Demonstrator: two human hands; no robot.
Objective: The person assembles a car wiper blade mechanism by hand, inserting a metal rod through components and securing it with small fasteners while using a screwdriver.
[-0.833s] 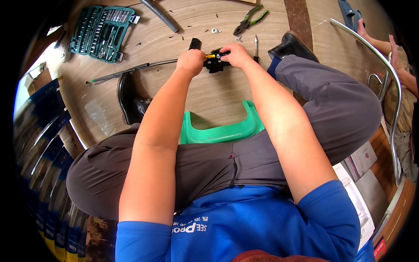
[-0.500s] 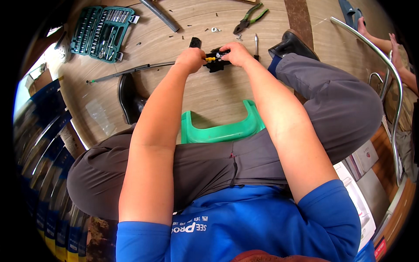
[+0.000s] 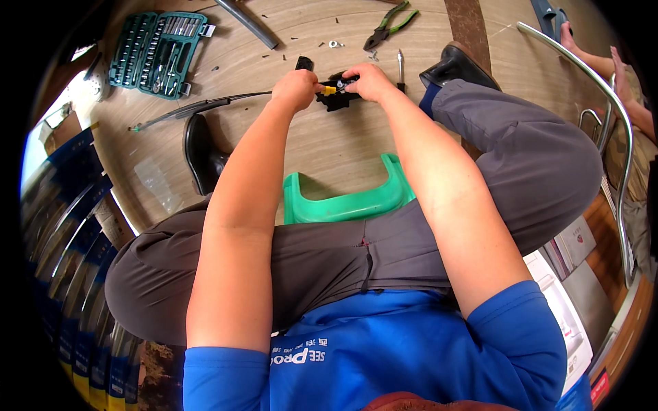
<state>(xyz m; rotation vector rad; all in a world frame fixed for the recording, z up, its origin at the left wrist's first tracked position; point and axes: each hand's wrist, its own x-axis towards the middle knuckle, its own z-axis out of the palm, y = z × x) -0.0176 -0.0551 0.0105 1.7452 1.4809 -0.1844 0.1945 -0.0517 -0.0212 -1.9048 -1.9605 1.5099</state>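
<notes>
On the floor ahead of me, a small black assembly [image 3: 334, 103] lies between my two hands. My left hand [image 3: 295, 90] is closed at the end of a thin black cable [image 3: 236, 96]. A short yellow piece [image 3: 329, 90] sticks out past its fingertips, over the assembly. From the right, my right hand [image 3: 369, 82] pinches at a small part on the assembly, which its fingers mostly cover. A black block [image 3: 304, 64] shows just beyond my left hand. The cable runs left past my shoe, through a thicker black sleeve, to a green-tipped end [image 3: 136, 128].
A green socket set case [image 3: 159, 55] lies open at far left. Pliers [image 3: 389, 26], a screwdriver [image 3: 401, 68], a grey tube [image 3: 247, 23] and several small screws lie beyond my hands. A green stool [image 3: 349, 205] is beneath me. A curved metal rail [image 3: 620, 109] and another person's arm [image 3: 637, 113] are at right.
The cable has shifted and bowed at its left end. The yellow piece has turned slightly and shows a broader face. Both hands stay at the assembly.
</notes>
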